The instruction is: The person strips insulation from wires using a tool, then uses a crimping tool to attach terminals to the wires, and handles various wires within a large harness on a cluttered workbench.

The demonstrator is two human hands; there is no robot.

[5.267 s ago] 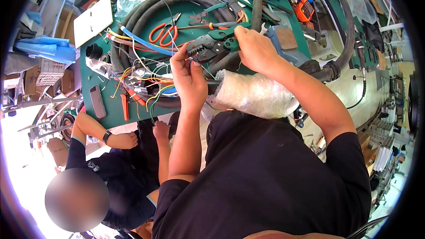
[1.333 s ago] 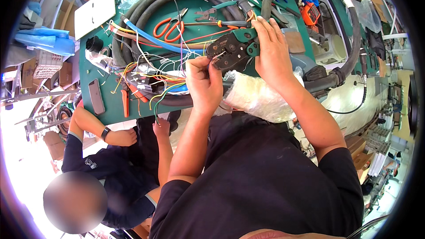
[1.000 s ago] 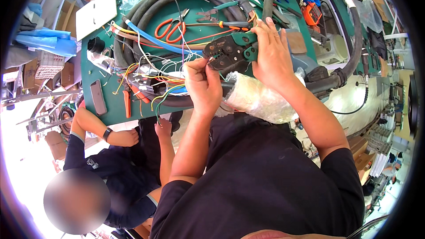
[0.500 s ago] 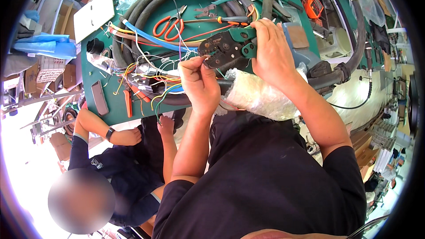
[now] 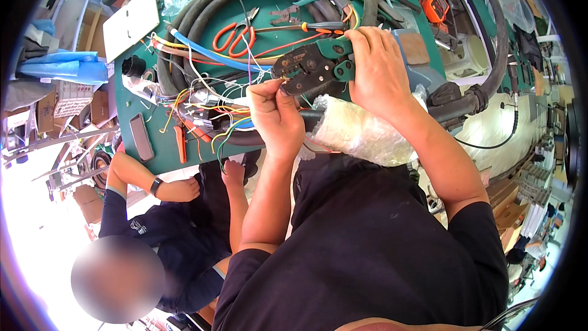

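Note:
My right hand (image 5: 381, 73) is wrapped round the green handles of black-headed crimping pliers (image 5: 308, 68), whose jaws point left. Thumb and forefinger of my left hand (image 5: 275, 113) are pinched together right at the jaws. A tiny brass-coloured glint shows at those fingertips, too small to name for certain. Just left of the jaws runs a tangle of thin white wires (image 5: 236, 87). Yellow, green and blue wires (image 5: 228, 127) fan out beside my left wrist. Under my right forearm lies a thick black cable wrapped in clear plastic film (image 5: 361, 132).
A coiled black cable (image 5: 202, 9) covers much of the green mat (image 5: 162, 159), around red-handled scissors (image 5: 229, 40) and a screwdriver (image 5: 324, 27). A phone (image 5: 141, 138) and orange-handled tool (image 5: 180, 144) lie near the left edge. A co-worker (image 5: 177, 245) sits close on my left.
The pliers' head has shifted very slightly left toward my pinched fingertips. Both hands keep their hold. The view has turned a little, and the co-worker appears slightly lower and further right.

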